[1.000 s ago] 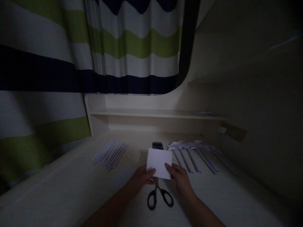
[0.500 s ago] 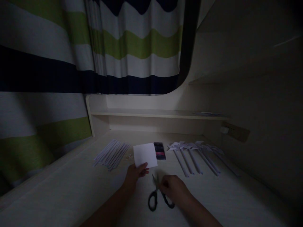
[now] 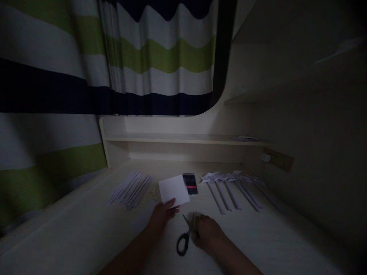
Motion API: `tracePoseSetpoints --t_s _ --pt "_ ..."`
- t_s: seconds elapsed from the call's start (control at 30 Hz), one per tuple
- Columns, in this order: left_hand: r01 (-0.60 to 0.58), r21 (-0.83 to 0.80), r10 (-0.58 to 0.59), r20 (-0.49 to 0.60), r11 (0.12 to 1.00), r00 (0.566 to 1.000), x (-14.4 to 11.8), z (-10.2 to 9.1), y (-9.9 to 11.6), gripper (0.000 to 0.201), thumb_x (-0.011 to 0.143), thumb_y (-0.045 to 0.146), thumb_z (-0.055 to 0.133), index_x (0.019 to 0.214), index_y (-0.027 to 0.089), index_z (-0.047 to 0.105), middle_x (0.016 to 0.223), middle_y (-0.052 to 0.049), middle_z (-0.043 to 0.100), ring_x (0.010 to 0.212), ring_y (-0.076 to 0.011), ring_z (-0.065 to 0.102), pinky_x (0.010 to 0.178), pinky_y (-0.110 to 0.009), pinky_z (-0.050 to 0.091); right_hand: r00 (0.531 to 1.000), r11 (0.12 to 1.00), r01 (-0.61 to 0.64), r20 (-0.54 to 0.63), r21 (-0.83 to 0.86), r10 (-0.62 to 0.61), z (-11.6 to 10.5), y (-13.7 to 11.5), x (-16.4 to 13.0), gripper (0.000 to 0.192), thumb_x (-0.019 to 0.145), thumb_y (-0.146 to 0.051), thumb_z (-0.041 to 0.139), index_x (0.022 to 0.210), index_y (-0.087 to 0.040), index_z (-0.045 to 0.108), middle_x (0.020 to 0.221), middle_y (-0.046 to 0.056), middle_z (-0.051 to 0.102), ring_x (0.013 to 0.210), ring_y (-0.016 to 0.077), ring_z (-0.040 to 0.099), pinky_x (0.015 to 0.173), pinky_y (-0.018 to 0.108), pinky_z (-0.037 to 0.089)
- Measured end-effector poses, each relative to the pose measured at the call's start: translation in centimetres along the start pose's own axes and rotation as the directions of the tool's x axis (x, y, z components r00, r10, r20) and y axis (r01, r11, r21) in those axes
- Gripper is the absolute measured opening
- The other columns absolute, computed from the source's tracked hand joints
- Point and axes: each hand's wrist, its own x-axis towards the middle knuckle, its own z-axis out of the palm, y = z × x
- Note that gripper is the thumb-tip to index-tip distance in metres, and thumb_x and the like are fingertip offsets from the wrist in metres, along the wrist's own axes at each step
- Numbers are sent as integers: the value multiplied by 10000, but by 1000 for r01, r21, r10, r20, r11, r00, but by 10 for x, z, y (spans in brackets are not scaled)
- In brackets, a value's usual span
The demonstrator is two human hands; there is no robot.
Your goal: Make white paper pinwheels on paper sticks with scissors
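Note:
My left hand (image 3: 164, 214) pinches the near edge of a white square of paper (image 3: 173, 190), thumb on top, and the sheet is raised and slightly tilted. My right hand (image 3: 208, 233) is closed around one side of a pair of scissors (image 3: 183, 243). The blades stand apart and point away from me. One black handle loop shows on the left, while the other is hidden behind the hand. Left of my left hand, a pale sheet (image 3: 145, 214) lies flat and is hard to make out in the dim light.
Rolled paper sticks (image 3: 132, 190) lie in a row on the left, beside a small pile of pale bits (image 3: 154, 191). A dark blurred item (image 3: 190, 184) lies behind the paper. Several paper pinwheels on sticks (image 3: 226, 193) lie to the right. A shelf (image 3: 183, 139) runs along the back.
My right hand has moved in over the scissors, now covering the right handle loop. The paper has tilted slightly in my left hand. The whole view has shifted a little.

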Motion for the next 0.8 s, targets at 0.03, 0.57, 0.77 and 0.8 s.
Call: tracePoseSetpoints --t_s 0.03,0.57,0.77,0.8 --pt "12 -35 -12 2 999 1000 -1 1 0 237 596 220 675 780 102 583 662 -54 648 514 -106 585 483 -182 435 1000 1000 9 1 14 -9 0 1 0 310 592 -155 501 888 -111 583 911 139 615 846 242 563 715 296 406" --pt "89 -252 -51 153 964 987 -5 9 -9 245 654 205 640 866 112 561 860 -96 650 864 -204 603 792 -267 457 922 814 114 -365 569 127 2 13 18 96 585 -112 469 640 -183 436 597 -20 469 567 122 462 508 208 336" --pt "119 -218 -32 365 969 930 -24 24 -7 294 699 271 584 896 54 598 896 -145 647 926 -260 570 834 -336 420 886 650 276 -449 708 112 11 -1 19 139 603 -89 480 711 -176 491 640 -23 492 592 119 489 525 205 381" --pt "102 -222 -12 377 970 926 -25 26 -7 298 698 269 586 905 55 598 900 -142 647 933 -256 566 837 -332 415 878 653 300 -468 695 94 10 -3 18 158 613 -79 476 737 -173 507 672 -13 502 617 123 500 543 210 396"
